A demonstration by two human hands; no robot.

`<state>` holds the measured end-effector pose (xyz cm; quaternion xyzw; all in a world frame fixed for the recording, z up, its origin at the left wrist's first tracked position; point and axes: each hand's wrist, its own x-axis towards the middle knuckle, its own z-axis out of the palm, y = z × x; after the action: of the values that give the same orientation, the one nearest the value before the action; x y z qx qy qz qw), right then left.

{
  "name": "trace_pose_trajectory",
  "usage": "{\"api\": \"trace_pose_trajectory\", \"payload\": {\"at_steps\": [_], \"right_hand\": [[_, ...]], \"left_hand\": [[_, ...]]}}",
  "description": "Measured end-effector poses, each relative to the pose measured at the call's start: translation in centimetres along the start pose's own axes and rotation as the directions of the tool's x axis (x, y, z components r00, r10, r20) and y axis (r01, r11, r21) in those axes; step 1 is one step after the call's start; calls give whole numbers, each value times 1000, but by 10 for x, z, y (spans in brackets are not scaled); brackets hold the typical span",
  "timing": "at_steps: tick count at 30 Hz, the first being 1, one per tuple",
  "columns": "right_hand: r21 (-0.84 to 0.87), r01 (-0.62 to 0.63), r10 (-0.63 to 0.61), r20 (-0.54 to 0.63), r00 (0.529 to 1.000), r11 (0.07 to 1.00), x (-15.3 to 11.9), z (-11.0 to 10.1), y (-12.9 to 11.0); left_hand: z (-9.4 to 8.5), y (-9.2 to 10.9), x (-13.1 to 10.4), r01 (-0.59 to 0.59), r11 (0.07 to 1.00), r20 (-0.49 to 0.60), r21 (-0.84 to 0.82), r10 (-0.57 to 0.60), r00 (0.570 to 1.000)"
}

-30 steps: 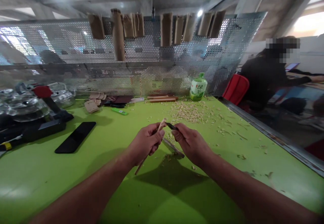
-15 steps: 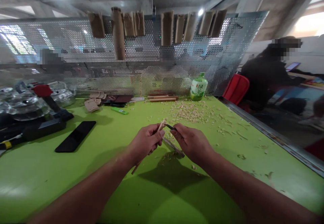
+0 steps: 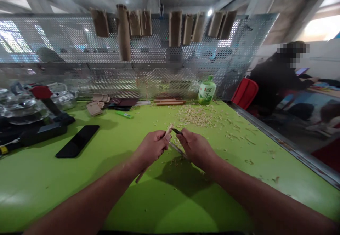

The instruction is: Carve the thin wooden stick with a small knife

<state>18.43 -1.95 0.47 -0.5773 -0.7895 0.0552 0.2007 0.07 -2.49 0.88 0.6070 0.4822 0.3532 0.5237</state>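
Observation:
Over the middle of the green table, my left hand (image 3: 154,145) is closed around a thin wooden stick (image 3: 169,130). The pale, carved upper end of the stick pokes out above the fingers, and its lower end shows below the wrist. My right hand (image 3: 196,145) grips a carving knife (image 3: 176,131), its dark blade pointing left against the stick's carved end. Most of the knife's handle is hidden in the fingers. A long thin greyish piece (image 3: 177,150) lies between and below the hands, partly covered by the right one.
Wood shavings (image 3: 198,116) are scattered beyond my hands and to the right. A black phone (image 3: 78,141), a power tool (image 3: 45,130) and glass kettles (image 3: 23,109) are left. A green tea bottle (image 3: 207,90) stands by the perforated metal screen (image 3: 148,79). A person (image 3: 278,74) sits at right.
The knife blade now sits flatter across the stick's tip, and my right hand has shifted slightly left. The whole view has moved a little. Both hands keep their hold.

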Motion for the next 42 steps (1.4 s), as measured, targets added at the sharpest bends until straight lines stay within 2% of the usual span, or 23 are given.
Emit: {"api": "trace_pose_trajectory", "payload": {"at_steps": [13, 16, 21, 23, 31, 33, 37, 42], "right_hand": [[322, 9, -30, 60, 998, 947, 4, 8, 7], [308, 11, -38, 80, 996, 951, 5, 7, 7], [3, -19, 19, 57, 998, 1000, 2, -1, -1], [-36, -40, 42, 61, 997, 999, 1, -2, -4], [323, -53, -5, 177, 984, 945, 8, 6, 7], [332, -61, -9, 206, 979, 941, 9, 6, 8], [175, -48, 22, 146, 989, 983, 8, 2, 5], [330, -65, -8, 215, 977, 942, 10, 2, 7]], "left_hand": [[2, 4, -4, 7, 999, -13, 48, -6, 1000], [2, 4, -3, 16, 997, -15, 75, -15, 1000], [2, 5, -2, 24, 996, -12, 85, -23, 1000], [1, 3, -2, 49, 995, -17, 82, -48, 999], [6, -2, -2, 31, 995, -37, 99, -27, 999], [6, -3, -1, 43, 996, -23, 73, -42, 999], [6, -4, 0, 68, 997, -9, 20, -68, 998], [6, -5, 0, 52, 997, -9, 64, -51, 999]]}}
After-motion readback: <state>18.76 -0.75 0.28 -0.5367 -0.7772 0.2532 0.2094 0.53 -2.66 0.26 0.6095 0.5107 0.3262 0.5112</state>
